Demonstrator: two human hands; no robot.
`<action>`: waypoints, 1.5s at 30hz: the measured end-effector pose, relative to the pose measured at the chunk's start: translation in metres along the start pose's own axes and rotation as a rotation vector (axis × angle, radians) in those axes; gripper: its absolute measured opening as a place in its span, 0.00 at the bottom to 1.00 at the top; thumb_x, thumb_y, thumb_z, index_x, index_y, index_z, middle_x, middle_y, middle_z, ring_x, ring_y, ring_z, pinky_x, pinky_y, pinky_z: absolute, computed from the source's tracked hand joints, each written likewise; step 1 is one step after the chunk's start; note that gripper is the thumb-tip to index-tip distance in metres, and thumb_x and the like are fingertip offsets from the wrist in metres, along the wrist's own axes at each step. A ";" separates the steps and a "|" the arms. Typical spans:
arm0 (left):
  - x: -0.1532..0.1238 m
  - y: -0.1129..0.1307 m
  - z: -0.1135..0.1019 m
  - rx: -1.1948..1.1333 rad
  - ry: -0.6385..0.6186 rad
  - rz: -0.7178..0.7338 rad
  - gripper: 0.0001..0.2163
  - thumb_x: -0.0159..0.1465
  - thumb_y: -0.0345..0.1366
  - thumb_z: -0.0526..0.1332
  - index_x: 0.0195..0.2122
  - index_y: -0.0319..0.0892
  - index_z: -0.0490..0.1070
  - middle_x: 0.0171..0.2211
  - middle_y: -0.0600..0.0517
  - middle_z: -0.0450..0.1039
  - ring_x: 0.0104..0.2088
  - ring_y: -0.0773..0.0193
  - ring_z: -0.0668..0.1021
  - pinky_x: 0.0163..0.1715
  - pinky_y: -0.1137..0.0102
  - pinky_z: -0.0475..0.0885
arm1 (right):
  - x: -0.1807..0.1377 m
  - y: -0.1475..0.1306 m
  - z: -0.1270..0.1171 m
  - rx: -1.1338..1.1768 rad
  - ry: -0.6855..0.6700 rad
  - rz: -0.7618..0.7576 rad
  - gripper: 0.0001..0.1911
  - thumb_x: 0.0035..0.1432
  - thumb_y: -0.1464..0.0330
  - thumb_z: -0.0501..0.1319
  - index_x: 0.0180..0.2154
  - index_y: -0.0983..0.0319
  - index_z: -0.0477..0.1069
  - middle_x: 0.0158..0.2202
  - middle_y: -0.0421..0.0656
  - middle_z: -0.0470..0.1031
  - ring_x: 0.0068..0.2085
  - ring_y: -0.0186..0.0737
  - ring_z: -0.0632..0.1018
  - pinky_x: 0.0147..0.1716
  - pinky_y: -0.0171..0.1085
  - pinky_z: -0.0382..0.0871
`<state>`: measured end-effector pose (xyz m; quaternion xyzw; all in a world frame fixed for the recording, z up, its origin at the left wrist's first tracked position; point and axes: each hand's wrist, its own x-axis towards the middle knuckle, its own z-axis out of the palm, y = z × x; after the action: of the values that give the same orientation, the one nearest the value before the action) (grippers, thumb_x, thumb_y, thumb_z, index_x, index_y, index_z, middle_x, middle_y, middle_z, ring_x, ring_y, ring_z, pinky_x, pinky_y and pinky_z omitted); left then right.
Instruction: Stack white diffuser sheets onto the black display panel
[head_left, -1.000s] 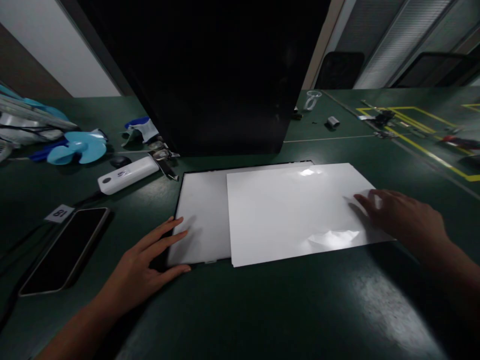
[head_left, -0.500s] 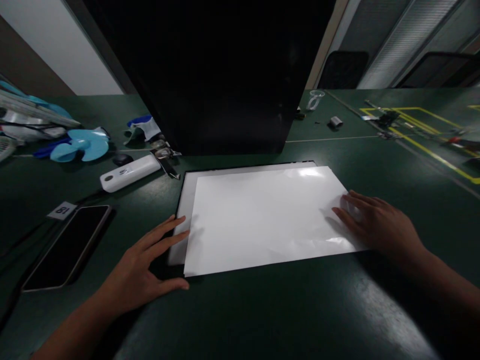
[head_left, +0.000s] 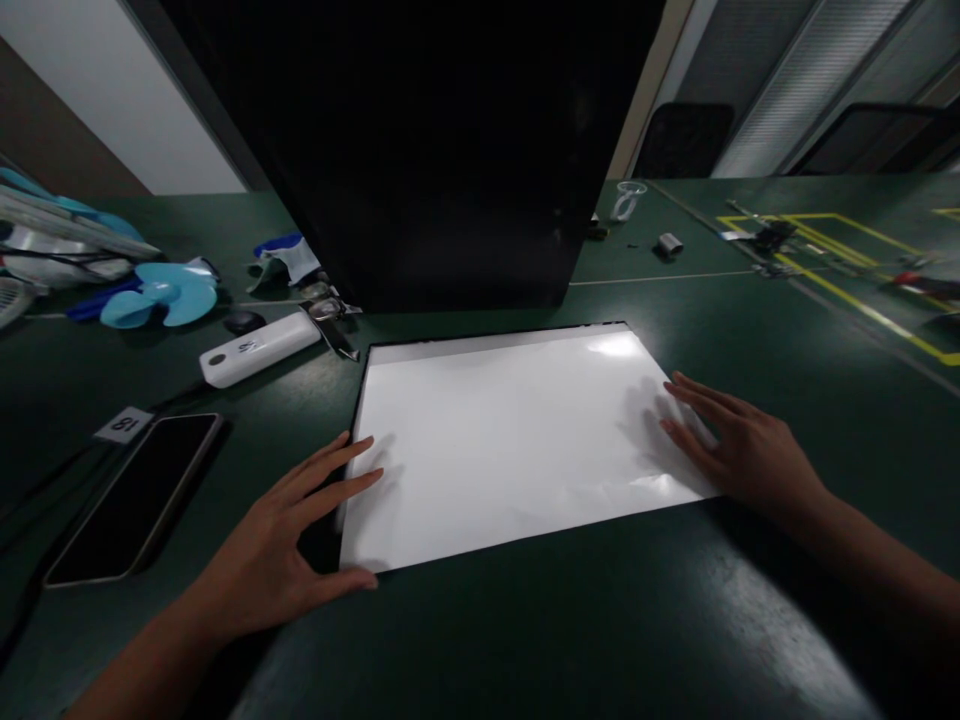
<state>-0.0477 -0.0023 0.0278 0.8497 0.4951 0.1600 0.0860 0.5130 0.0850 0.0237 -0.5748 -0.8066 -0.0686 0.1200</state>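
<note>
A white sheet of paper [head_left: 510,440] lies over a flat white board with a dark edge [head_left: 480,345], whose back strip shows behind the sheet. My left hand [head_left: 289,540] is at the paper's left edge, fingers spread, with fingertips over the sheet and the thumb by its front left corner. Along the right edge, my right hand [head_left: 750,450] rests with its fingers stretched out over the paper's margin. The sheet's front edge reaches past the board onto the green table [head_left: 525,640]. Slight creases show near its front right.
A large black panel [head_left: 442,160] stands behind the paper. Left are a phone [head_left: 139,500], a white handheld device [head_left: 259,348] and a light-blue fan blade [head_left: 169,293]. A clear cup [head_left: 627,200] and a small metal cylinder [head_left: 669,244] sit at the back right.
The paper has slid left and slightly toward me, now covering the board's left strip. My right hand has moved left with it; my left hand has barely moved.
</note>
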 end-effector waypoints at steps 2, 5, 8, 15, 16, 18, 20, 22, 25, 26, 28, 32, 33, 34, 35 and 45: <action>0.001 0.001 -0.001 0.008 -0.027 0.006 0.42 0.55 0.57 0.76 0.69 0.61 0.63 0.73 0.49 0.59 0.71 0.37 0.63 0.64 0.39 0.68 | 0.001 -0.001 0.000 -0.005 0.012 -0.004 0.29 0.70 0.54 0.57 0.67 0.58 0.69 0.68 0.48 0.68 0.56 0.58 0.80 0.53 0.57 0.79; 0.002 0.001 -0.002 0.015 -0.029 0.011 0.42 0.55 0.55 0.75 0.70 0.64 0.63 0.73 0.50 0.59 0.71 0.37 0.63 0.64 0.39 0.68 | 0.002 0.000 0.000 -0.014 -0.002 -0.007 0.29 0.71 0.54 0.56 0.67 0.59 0.70 0.67 0.49 0.69 0.56 0.57 0.81 0.52 0.56 0.80; 0.002 0.002 -0.002 0.023 -0.002 0.014 0.38 0.58 0.52 0.74 0.69 0.63 0.64 0.73 0.51 0.60 0.71 0.39 0.64 0.65 0.41 0.69 | 0.002 0.002 0.001 0.009 -0.009 -0.007 0.30 0.71 0.54 0.56 0.67 0.60 0.69 0.67 0.49 0.70 0.54 0.57 0.81 0.51 0.56 0.81; 0.004 0.001 0.001 0.014 0.027 0.031 0.29 0.65 0.46 0.69 0.67 0.56 0.67 0.71 0.48 0.63 0.70 0.42 0.67 0.65 0.43 0.70 | 0.003 0.007 0.006 0.097 0.001 -0.032 0.30 0.70 0.53 0.57 0.68 0.55 0.69 0.67 0.45 0.70 0.55 0.56 0.81 0.54 0.56 0.79; 0.004 0.001 0.001 0.011 0.034 0.034 0.29 0.65 0.46 0.68 0.67 0.56 0.67 0.71 0.49 0.63 0.70 0.42 0.67 0.65 0.44 0.70 | 0.003 0.007 0.006 0.111 -0.004 -0.035 0.29 0.70 0.54 0.57 0.68 0.55 0.69 0.67 0.44 0.70 0.56 0.56 0.81 0.55 0.56 0.79; 0.005 0.001 0.002 0.005 0.047 0.039 0.28 0.66 0.46 0.68 0.67 0.56 0.67 0.71 0.49 0.64 0.69 0.42 0.68 0.65 0.45 0.70 | 0.004 0.008 0.006 0.133 -0.013 -0.034 0.29 0.70 0.54 0.57 0.68 0.55 0.69 0.67 0.44 0.69 0.56 0.54 0.80 0.56 0.55 0.78; 0.005 0.001 0.002 -0.001 0.055 0.038 0.28 0.66 0.46 0.68 0.67 0.55 0.68 0.71 0.49 0.64 0.69 0.43 0.68 0.65 0.46 0.70 | 0.004 0.008 0.006 0.151 -0.019 -0.026 0.29 0.70 0.54 0.57 0.68 0.55 0.69 0.68 0.45 0.69 0.56 0.54 0.81 0.56 0.54 0.78; 0.005 0.001 0.002 -0.006 0.063 0.035 0.27 0.67 0.46 0.68 0.66 0.55 0.69 0.71 0.50 0.64 0.69 0.44 0.68 0.66 0.47 0.70 | 0.004 0.009 0.006 0.166 -0.023 -0.019 0.29 0.70 0.54 0.58 0.68 0.55 0.69 0.68 0.45 0.69 0.56 0.53 0.81 0.57 0.54 0.77; 0.004 0.001 0.002 -0.005 0.065 0.035 0.26 0.67 0.47 0.68 0.66 0.55 0.69 0.70 0.50 0.65 0.69 0.44 0.68 0.65 0.47 0.70 | 0.004 0.010 0.007 0.201 -0.041 -0.014 0.30 0.70 0.54 0.58 0.68 0.55 0.68 0.69 0.45 0.66 0.58 0.54 0.79 0.58 0.54 0.76; 0.004 0.001 0.002 -0.003 0.063 0.036 0.26 0.67 0.47 0.68 0.66 0.55 0.69 0.70 0.50 0.65 0.69 0.44 0.68 0.65 0.47 0.70 | 0.004 0.011 0.008 0.225 -0.056 -0.016 0.30 0.70 0.54 0.57 0.69 0.54 0.67 0.70 0.45 0.65 0.59 0.54 0.78 0.58 0.54 0.76; 0.005 0.001 0.001 -0.003 0.063 0.039 0.26 0.67 0.47 0.68 0.66 0.55 0.69 0.70 0.50 0.65 0.69 0.44 0.68 0.65 0.47 0.71 | 0.004 0.012 0.008 0.282 -0.088 -0.026 0.30 0.70 0.55 0.57 0.70 0.52 0.66 0.72 0.44 0.62 0.62 0.54 0.76 0.59 0.53 0.75; 0.004 -0.001 0.002 0.008 0.057 0.033 0.26 0.67 0.47 0.68 0.66 0.56 0.69 0.70 0.51 0.65 0.69 0.44 0.68 0.65 0.46 0.70 | 0.006 0.013 0.007 0.375 -0.144 -0.043 0.30 0.71 0.55 0.56 0.71 0.50 0.62 0.74 0.43 0.59 0.65 0.53 0.73 0.62 0.55 0.72; 0.004 -0.001 0.002 0.011 0.053 0.031 0.27 0.67 0.47 0.68 0.66 0.56 0.69 0.70 0.51 0.65 0.69 0.45 0.68 0.65 0.46 0.70 | 0.006 0.013 0.007 0.391 -0.151 -0.044 0.30 0.71 0.55 0.56 0.71 0.50 0.62 0.74 0.43 0.58 0.66 0.53 0.72 0.63 0.55 0.71; 0.003 -0.001 0.003 0.013 0.050 0.031 0.27 0.67 0.47 0.68 0.66 0.56 0.68 0.71 0.51 0.64 0.69 0.45 0.68 0.65 0.46 0.70 | 0.006 0.013 0.006 0.405 -0.159 -0.044 0.31 0.71 0.55 0.56 0.72 0.50 0.61 0.74 0.44 0.58 0.67 0.53 0.70 0.64 0.56 0.70; 0.003 -0.002 0.003 0.014 0.048 0.032 0.27 0.67 0.47 0.68 0.66 0.56 0.68 0.71 0.51 0.64 0.70 0.45 0.68 0.65 0.46 0.70 | 0.006 0.013 0.006 0.417 -0.164 -0.044 0.31 0.71 0.55 0.56 0.72 0.50 0.61 0.74 0.43 0.58 0.68 0.52 0.69 0.65 0.56 0.68; 0.004 -0.001 0.003 0.011 0.055 0.040 0.26 0.67 0.47 0.67 0.66 0.54 0.69 0.70 0.50 0.65 0.70 0.44 0.67 0.64 0.45 0.71 | 0.009 0.009 0.000 0.282 -0.144 0.294 0.38 0.70 0.45 0.51 0.67 0.63 0.70 0.70 0.54 0.64 0.66 0.60 0.71 0.67 0.56 0.63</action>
<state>-0.0457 0.0013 0.0252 0.8552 0.4809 0.1824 0.0644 0.5188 0.0966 0.0260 -0.6670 -0.7223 0.1044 0.1501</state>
